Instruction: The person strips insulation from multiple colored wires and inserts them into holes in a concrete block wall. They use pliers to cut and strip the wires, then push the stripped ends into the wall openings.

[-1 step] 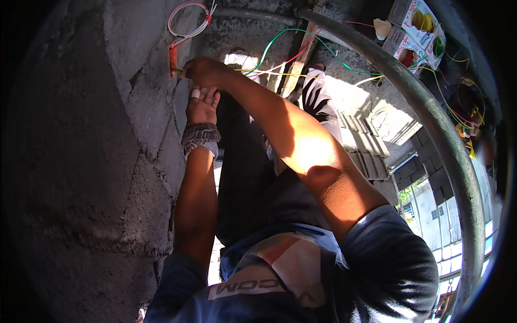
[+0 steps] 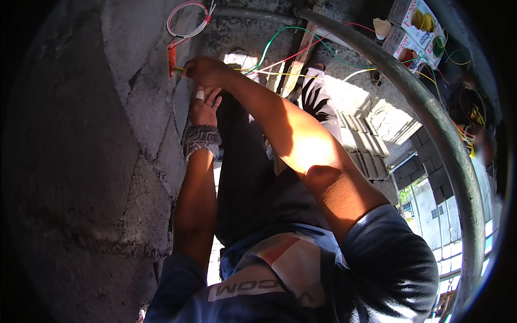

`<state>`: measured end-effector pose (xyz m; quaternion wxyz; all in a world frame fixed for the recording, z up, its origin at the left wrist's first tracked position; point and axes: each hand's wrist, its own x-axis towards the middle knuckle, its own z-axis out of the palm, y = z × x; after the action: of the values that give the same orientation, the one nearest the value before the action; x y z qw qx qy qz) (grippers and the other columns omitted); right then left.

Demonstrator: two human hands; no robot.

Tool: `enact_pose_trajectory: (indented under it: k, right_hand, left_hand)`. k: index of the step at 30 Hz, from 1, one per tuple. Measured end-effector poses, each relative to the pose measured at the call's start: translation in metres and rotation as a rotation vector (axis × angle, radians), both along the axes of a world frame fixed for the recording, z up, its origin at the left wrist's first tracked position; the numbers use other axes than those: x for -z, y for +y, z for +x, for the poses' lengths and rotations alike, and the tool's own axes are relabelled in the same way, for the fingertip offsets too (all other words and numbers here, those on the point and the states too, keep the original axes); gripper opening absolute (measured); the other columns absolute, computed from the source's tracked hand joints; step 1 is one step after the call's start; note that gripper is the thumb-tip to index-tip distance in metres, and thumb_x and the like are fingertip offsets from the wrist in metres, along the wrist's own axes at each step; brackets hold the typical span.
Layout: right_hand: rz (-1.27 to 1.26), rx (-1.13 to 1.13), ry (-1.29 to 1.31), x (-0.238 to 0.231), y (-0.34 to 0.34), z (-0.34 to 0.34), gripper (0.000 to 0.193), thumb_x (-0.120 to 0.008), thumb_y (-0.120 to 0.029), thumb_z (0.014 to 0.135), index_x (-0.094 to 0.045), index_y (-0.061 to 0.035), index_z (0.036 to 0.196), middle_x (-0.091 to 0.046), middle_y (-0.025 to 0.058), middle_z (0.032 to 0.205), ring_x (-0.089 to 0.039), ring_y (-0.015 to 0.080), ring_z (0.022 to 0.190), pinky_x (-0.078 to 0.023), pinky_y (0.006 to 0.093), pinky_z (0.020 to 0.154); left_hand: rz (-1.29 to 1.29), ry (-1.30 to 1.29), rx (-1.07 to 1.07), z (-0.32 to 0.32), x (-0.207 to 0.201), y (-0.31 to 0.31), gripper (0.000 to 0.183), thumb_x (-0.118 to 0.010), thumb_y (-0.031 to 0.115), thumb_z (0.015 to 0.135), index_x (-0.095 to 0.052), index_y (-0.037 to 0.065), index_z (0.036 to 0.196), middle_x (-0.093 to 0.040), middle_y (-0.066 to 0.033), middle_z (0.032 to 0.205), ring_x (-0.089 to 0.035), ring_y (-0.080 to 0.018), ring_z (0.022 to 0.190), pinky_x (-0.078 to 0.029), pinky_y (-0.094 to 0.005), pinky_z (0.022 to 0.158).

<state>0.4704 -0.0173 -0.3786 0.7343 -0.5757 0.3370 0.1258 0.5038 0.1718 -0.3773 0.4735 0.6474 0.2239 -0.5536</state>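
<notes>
Grey wall: rough concrete block wall (image 2: 107,134) filling the left half of the view, mortar joints showing.
Orange box: small orange electrical box (image 2: 172,55) set into the wall at the far left, partly in shadow.
Right hand: right hand (image 2: 203,69) reaching across to the box, fingers curled tight, pinching thin yellow and green wires (image 2: 269,71) just beside the box opening.
Left hand: left hand (image 2: 203,107) pressed flat against the wall just nearer than the right hand, fingers loosely spread, holding nothing visible; white tape on one fingertip, patterned wristband (image 2: 201,139) at the wrist.
Wire loop: coil of red and white wire (image 2: 186,21) hanging out of the wall just beyond the box.
Loose wires: green wire (image 2: 301,32) and red strands trailing right from the box across the floor.
Pipe: thick grey curved pipe (image 2: 447,145) arching from far centre down the right side.
Cartons: printed cardboard boxes (image 2: 412,24) at the far right.
Legs and feet: dark trousers (image 2: 242,161), striped sandal (image 2: 318,97) on the sunlit floor.
Shirt: blue shirt (image 2: 377,258) at the near edge.
</notes>
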Motion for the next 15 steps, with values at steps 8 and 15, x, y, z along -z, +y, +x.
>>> enact_pose_trajectory:
  k: [8,15]
  right_hand:
    - [-0.464,-0.309,0.121,0.040,0.020,0.047,0.028,-0.052,-0.021,0.096,-0.077,-0.0128,0.106,-0.073,0.0119,0.110,-0.070,0.0331,0.104,-0.057,0.0431,0.091]
    - [-0.458,-0.155,0.070,0.062,0.043,0.062,0.028,-0.055,-0.027,0.097,-0.077,-0.0105,0.103,-0.073,0.0137,0.111,-0.070,0.0346,0.105,-0.057,0.0467,0.091]
  left_hand:
    - [0.044,-0.475,1.493,-0.075,-0.037,0.052,0.044,-0.071,0.035,0.092,-0.067,0.009,0.126,-0.070,-0.0183,0.122,-0.066,-0.0382,0.114,-0.054,-0.0478,0.096]
    - [-0.351,-0.929,1.542,-0.080,-0.087,0.026,0.040,-0.076,0.032,0.081,-0.073,0.015,0.117,-0.071,-0.0096,0.117,-0.065,-0.0328,0.112,-0.050,-0.0523,0.092]
